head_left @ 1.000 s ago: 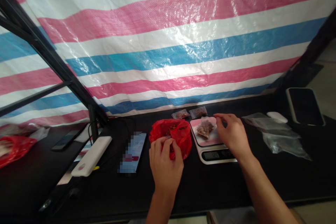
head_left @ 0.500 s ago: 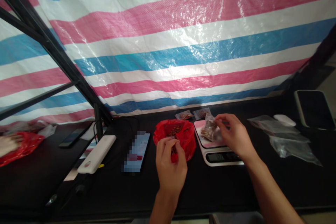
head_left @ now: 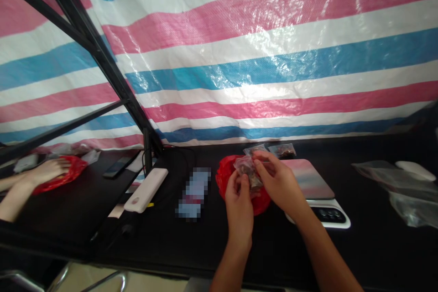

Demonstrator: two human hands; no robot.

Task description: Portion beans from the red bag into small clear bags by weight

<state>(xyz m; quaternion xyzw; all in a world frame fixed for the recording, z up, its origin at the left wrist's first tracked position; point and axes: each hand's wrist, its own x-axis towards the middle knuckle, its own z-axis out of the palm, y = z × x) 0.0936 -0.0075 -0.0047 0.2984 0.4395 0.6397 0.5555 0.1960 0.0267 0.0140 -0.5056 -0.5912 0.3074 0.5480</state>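
Observation:
My left hand [head_left: 239, 203] and my right hand [head_left: 281, 182] meet over the red plastic bag [head_left: 224, 171]. Between them they pinch a small clear plastic bag [head_left: 252, 177] with brownish bits inside. The left fingers close on its lower left side, the right fingers on its upper right edge. Much of the red bag's mouth is hidden behind the hands. Just right of my right hand stands a white kitchen scale [head_left: 310, 178] with a pinkish platform, partly covered by my wrist. Two filled small bags [head_left: 282, 151] lie behind, one partly hidden by my fingers.
Flat clear bags [head_left: 410, 200] and a white rounded object [head_left: 415, 170] lie at the right. A phone [head_left: 195, 194] and a white power bank [head_left: 146, 190] lie left. Beyond the black frame [head_left: 112, 73], another person's hand [head_left: 51, 171] is at a red bag [head_left: 73, 169].
My right hand has lifted the small bag off the scale and moved left over the red bag. My left hand now grips it too. The view has shifted left.

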